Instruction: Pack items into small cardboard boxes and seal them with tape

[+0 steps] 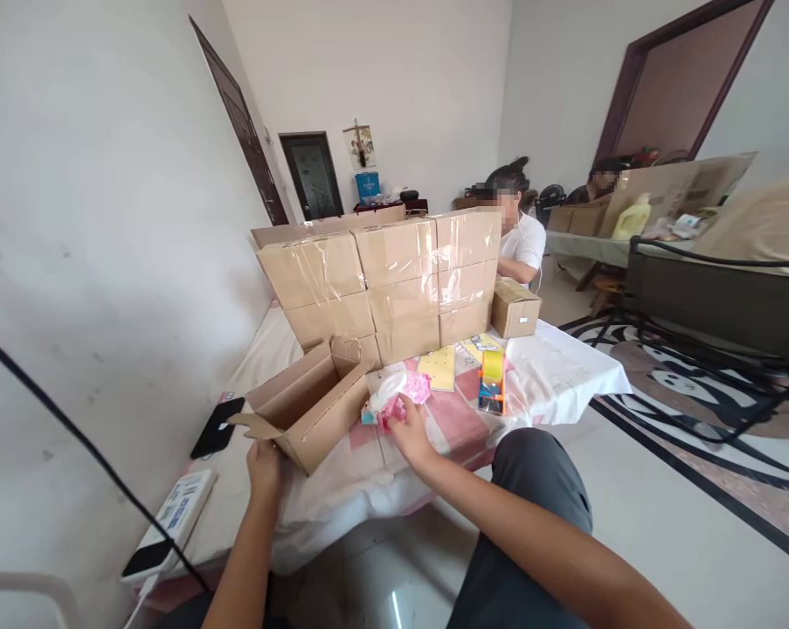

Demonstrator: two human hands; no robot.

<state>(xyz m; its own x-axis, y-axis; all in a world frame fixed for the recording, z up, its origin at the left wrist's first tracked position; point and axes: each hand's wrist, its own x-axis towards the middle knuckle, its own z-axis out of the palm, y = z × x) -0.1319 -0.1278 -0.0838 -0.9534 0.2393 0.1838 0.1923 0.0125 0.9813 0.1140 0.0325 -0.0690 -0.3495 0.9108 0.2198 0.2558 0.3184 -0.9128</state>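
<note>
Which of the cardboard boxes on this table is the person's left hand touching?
The open-topped box at the near left, by the left hand. Its inside shows, unlike the taped, stacked boxes behind it.

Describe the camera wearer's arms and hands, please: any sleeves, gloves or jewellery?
The left hand and right hand are ordinary human hands, ungloved. Both forearms are bare, with no sleeve, watch or bracelet showing. Any ring would be too small to make out.

Brown cardboard box (332, 421), open-topped; crumpled pink-white bundle (391, 395) just beside it
</note>
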